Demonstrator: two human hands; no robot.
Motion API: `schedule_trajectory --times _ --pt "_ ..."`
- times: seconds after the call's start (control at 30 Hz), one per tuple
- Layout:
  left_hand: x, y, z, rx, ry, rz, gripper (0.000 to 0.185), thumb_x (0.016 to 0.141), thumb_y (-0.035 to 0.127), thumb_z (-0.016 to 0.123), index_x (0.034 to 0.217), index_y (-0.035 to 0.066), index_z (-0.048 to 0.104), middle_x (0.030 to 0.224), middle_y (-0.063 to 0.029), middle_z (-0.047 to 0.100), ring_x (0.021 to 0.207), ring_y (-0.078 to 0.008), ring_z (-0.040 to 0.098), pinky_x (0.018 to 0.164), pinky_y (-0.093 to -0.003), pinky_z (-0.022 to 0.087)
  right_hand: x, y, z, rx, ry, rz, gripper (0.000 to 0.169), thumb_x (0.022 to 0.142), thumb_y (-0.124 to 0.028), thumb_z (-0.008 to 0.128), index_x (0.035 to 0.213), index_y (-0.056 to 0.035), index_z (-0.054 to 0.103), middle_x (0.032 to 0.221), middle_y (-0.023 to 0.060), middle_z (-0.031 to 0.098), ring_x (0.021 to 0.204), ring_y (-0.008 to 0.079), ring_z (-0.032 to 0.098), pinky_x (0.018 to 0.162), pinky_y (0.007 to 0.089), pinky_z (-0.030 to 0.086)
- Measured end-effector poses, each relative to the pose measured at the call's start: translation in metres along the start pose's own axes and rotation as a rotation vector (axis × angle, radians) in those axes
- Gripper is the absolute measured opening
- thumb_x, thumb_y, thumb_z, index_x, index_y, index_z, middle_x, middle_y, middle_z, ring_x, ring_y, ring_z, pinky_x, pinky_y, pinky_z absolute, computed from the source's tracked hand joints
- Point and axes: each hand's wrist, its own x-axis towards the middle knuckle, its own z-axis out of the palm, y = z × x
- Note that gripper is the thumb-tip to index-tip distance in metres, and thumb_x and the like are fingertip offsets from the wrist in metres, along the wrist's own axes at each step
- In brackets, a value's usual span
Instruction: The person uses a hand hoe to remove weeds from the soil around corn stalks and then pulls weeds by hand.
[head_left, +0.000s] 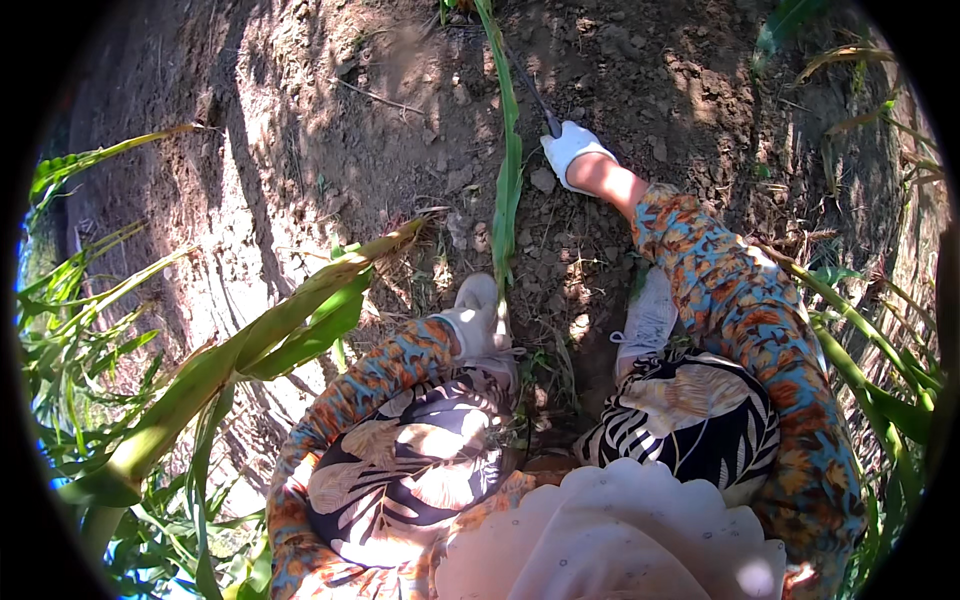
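Note:
My right hand (571, 154), in a white glove, is closed around the dark handle of a tool (553, 124). The tool reaches up and left over the soil, and its far end is hidden behind a long green leaf (509, 172). My left hand (474, 324), also in a white glove, is low by my left shoe, in front of my knee. Its fingers point away from me, and whether it grips the lower end of the leaf cannot be told. Loose brown soil (420, 142) lies before me.
A thick maize stalk (180, 409) slants up from the lower left towards my left hand. More maize leaves (75, 300) crowd the left edge, and green stalks (862, 382) stand at the right. My right shoe (646, 319) is below my right forearm.

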Motion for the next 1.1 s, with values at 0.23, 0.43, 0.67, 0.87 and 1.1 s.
schedule_trajectory --times 0.23,0.43,0.67,0.87,1.1 --pt "-0.010 0.003 -0.004 -0.006 0.021 0.027 0.088 0.089 0.055 0.050 0.153 0.005 0.017 0.134 -0.0369 0.046 0.119 -0.0439 0.055 0.103 -0.0412 0.045 -0.087 0.031 -0.011 0.111 -0.160 0.099 0.041 0.094 -0.040 0.056 0.109 -0.0014 0.057 0.098 0.0214 0.067 0.095 0.0395 0.064 0.081 0.0424 0.050" --pt "-0.012 0.009 -0.005 0.021 0.075 0.076 0.089 0.090 0.057 0.051 0.152 0.002 0.017 0.133 -0.0379 0.047 0.118 -0.0448 0.056 0.103 -0.0428 0.044 -0.171 0.085 0.010 -0.077 -0.334 0.043 0.033 0.093 -0.033 0.057 0.102 -0.0015 0.062 0.096 0.0230 0.065 0.088 0.0363 0.063 0.076 0.0434 0.051" --pt "0.004 0.009 0.004 0.058 -0.028 -0.016 0.101 0.086 0.066 0.052 0.151 0.000 0.012 0.135 -0.0383 0.044 0.118 -0.0434 0.056 0.103 -0.0417 0.044 -0.129 0.075 -0.023 0.148 -0.043 0.188 0.046 0.092 -0.043 0.059 0.105 0.0012 0.060 0.089 0.0233 0.065 0.084 0.0397 0.062 0.075 0.0448 0.048" --pt "-0.010 0.026 -0.009 0.101 -0.016 -0.007 0.104 0.087 0.063 0.054 0.151 -0.002 0.005 0.144 -0.0490 0.011 0.125 -0.0540 0.042 0.109 -0.0444 0.037 -0.020 0.049 -0.061 0.069 0.059 0.205 0.047 0.096 -0.040 0.051 0.118 0.0017 0.055 0.111 0.0242 0.064 0.104 0.0410 0.061 0.086 0.0476 0.049" --pt "0.011 0.018 -0.005 0.062 0.018 0.131 0.098 0.087 0.064 0.053 0.152 0.001 0.014 0.137 -0.0422 0.038 0.118 -0.0480 0.054 0.103 -0.0438 0.044 -0.168 0.123 -0.042 -0.067 -0.136 0.388 0.045 0.092 -0.038 0.054 0.115 0.0010 0.057 0.110 0.0293 0.064 0.107 0.0445 0.060 0.091 0.0492 0.048"
